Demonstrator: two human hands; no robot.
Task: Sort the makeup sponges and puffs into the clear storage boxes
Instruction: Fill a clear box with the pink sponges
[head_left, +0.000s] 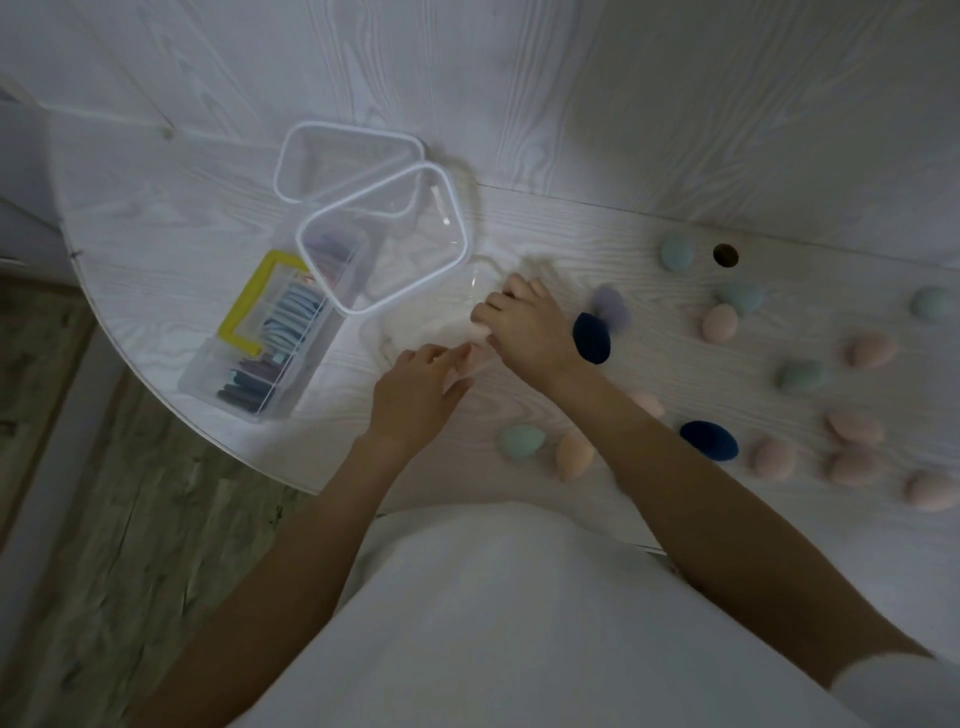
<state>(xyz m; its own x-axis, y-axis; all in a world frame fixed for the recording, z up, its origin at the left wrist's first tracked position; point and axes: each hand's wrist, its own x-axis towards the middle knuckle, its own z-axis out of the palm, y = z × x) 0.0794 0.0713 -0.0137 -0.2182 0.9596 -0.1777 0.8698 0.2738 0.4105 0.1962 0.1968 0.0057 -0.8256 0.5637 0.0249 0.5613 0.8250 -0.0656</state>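
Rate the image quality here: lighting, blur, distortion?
Head view: dim, bluish light, with shadow under the hands; the left hand and right hand are slightly motion-blurred around a pink sponge; wide-angle distortion curves the table edge; the clear box shows a small glare streak.

Count, head view. Clear white-rimmed boxes: 2, far left, (349, 165) and (384, 240). Yellow-handled compartment box (260, 338): 1, near left. Egg-shaped sponges loose on table (571, 249):
- navy: 2, (592, 338), (709, 439)
- lilac: 1, (613, 304)
- mint: 5 visible
- pink/peach: 8 visible, some blurred

Hands: 2, (415, 400), (524, 325).
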